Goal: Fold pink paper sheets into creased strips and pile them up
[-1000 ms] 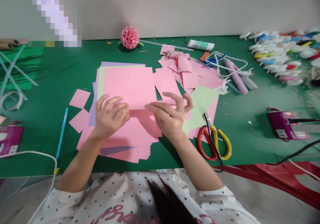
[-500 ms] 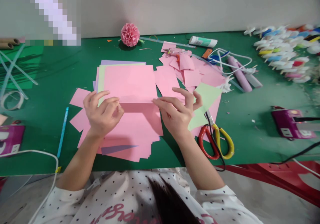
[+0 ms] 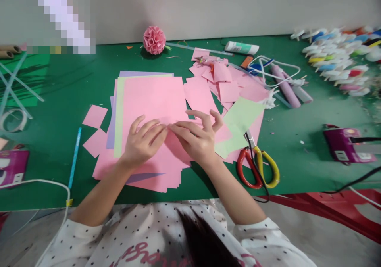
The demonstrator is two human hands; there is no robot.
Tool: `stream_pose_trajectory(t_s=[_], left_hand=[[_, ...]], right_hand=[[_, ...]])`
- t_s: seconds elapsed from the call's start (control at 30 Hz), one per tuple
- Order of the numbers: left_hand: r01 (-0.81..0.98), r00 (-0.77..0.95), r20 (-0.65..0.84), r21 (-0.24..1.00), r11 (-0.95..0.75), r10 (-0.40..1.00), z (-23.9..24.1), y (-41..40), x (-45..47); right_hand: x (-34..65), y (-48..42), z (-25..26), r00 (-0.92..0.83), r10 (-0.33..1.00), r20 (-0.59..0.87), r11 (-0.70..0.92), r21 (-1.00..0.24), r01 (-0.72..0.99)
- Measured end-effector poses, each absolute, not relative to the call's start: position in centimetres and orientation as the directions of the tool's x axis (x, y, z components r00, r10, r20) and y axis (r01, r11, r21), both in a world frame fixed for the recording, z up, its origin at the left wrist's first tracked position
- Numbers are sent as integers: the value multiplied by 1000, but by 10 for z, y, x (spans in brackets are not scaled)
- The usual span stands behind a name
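On pink sheet (image 3: 154,98): L hand (image 3: 143,142), R hand (image 3: 195,140) flat, fingertips meeting.

hands (image 3: 143,144) (image 3: 195,140) 2 | scissors (image 3: 257,168) 1 | paper ball (image 3: 154,40) 1 | glue tube (image 3: 241,48) 1

You wear a white short-sleeved top (image 3: 133,231) scattered with small dark dots. Pink cursive lettering (image 3: 139,256) runs across its chest; the lower edge of the view cuts it off, so it cannot be read. Your left sleeve (image 3: 74,241) and right sleeve (image 3: 268,241) are loose, made of the same dotted cloth, and end well short of the wrists. Below them your forearms are uncovered down to your left hand (image 3: 143,142) and right hand (image 3: 195,140). A lock of your dark hair (image 3: 202,241) shows at the bottom middle, lying over the top.
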State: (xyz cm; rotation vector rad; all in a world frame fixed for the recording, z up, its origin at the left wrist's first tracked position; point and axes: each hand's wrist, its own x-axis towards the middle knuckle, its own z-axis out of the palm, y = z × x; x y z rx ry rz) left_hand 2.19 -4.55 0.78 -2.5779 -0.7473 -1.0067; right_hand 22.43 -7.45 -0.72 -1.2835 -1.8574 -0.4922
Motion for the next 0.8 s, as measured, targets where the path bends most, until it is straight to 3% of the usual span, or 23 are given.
stream_pose_trajectory(t_s=[0.3,0.53,0.8], left_hand=[[556,583,684,57,-829,438,4,-48,20],[564,613,682,-25,-826,398,9,-45,24],[665,512,737,-14,-747,441,8,-34,10]], right_hand=[[210,-78,-3,-181,585,790,447,-128,886],[214,-74,-3,-159,595,788,410,-128,903],[240,-66,-11,-72,654,753,284,-157,946]])
